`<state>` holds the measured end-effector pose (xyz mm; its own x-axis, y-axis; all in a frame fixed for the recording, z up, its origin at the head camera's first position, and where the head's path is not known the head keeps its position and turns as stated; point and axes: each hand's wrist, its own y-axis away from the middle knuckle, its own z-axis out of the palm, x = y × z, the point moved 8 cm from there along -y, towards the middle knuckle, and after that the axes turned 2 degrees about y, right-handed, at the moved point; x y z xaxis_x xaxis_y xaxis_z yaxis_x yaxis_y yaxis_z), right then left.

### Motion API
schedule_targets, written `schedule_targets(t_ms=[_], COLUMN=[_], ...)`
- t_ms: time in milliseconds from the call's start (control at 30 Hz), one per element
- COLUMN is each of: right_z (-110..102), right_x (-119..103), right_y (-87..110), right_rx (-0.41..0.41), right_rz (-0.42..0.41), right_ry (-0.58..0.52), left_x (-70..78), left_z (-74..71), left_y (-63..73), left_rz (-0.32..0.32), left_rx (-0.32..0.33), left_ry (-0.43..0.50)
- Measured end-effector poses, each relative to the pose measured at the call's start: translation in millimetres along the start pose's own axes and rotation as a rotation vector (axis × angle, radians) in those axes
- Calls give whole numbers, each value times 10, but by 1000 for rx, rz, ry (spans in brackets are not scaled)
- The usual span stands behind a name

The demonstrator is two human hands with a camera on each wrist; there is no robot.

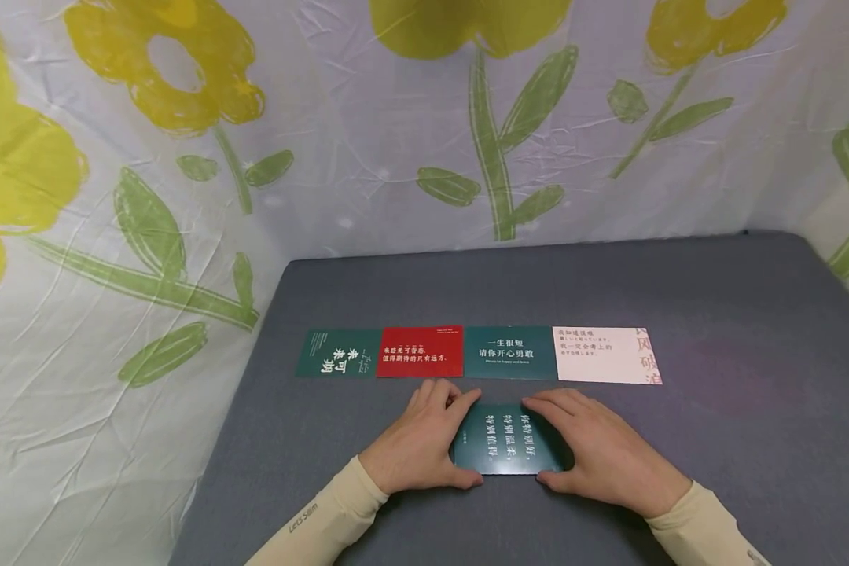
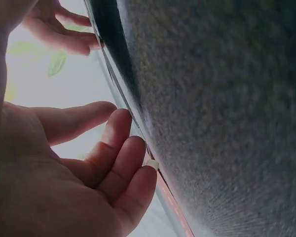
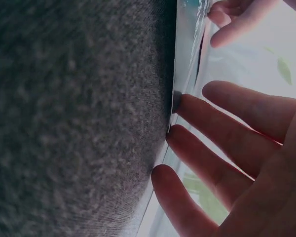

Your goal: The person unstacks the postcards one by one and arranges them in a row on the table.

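Note:
A dark green postcard (image 1: 511,440) with white Chinese writing turned sideways lies on the grey table, between both hands. My left hand (image 1: 428,440) holds its left side, thumb at the near edge and index finger at the far corner. On the opposite side my right hand (image 1: 601,452) grips it likewise, thumb near and fingers far. In the left wrist view, curled fingers (image 2: 123,158) meet the tabletop beside the card's edge. The right wrist view has fingertips (image 3: 187,103) down at the thin card edge. Whether more cards lie underneath is hard to tell.
Beyond the hands, a row of cards lies side by side: a green one (image 1: 338,353), a red one (image 1: 420,352), another green one (image 1: 509,353) and a pale pink one (image 1: 606,355). A flower-printed cloth (image 1: 368,157) hangs behind the grey table (image 1: 736,314).

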<state>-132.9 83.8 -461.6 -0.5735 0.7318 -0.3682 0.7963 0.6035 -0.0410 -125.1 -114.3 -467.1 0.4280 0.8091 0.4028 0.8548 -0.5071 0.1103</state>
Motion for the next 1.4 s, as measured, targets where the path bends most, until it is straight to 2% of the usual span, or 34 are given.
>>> schedule_targets(t_ms=[233, 400, 567, 700, 833, 1000, 1100, 1267, 1400], right_z=[-64, -88, -188, -311, -421, -543, -646, -787, -828], right_x=[13, 39, 188, 387, 646, 989, 1174, 1564, 1878], right_y=[-8, 11, 75, 129, 221, 301, 320, 446, 573], right_rx=[26, 34, 54, 77, 60, 9, 0, -19, -38], right_rz=[-29, -47, -58, -43, 17, 106, 132, 208, 265], right_ry=[-4, -2, 12, 19, -10, -56, -65, -77, -99], left_x=[39, 61, 212, 386, 553, 704, 817, 1083, 1309], left_z=[-40, -41, -19, -45, -18, 79, 95, 105, 189], left_y=[-44, -55, -216, -432, -682, -1027, -1258, -1680, -1945], left_rz=[28, 39, 72, 120, 145, 142, 142, 157, 169], left_rx=[26, 48, 55, 92, 104, 86, 74, 53, 37], left_ry=[-5, -56, -125, -200, -242, -276, -302, -311, -349])
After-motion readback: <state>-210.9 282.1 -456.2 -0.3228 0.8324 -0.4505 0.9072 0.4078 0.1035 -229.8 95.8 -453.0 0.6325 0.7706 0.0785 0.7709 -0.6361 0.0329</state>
